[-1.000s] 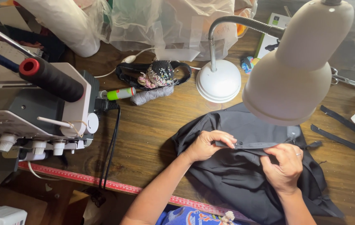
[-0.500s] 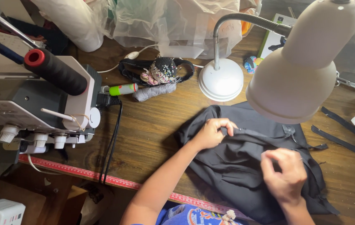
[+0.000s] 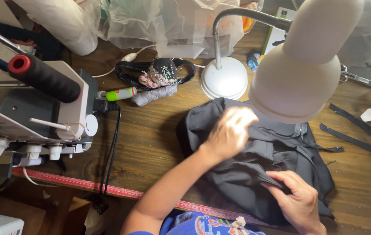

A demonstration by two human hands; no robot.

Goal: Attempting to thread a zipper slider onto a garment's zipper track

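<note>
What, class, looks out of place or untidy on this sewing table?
Mostly ordinary clutter. The dark garment lies bunched under both hands, two loose black strips lie off to its side, and the lamp head hangs low over the fabric.

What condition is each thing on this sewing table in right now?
Dark garment: crumpled, folded over on the table.
Left hand: resting on the garment, blurred.
Right hand: pinching a fold.
Desk lamp: bent over the cloth.
Thread cone: lying tilted on the machine.
</note>
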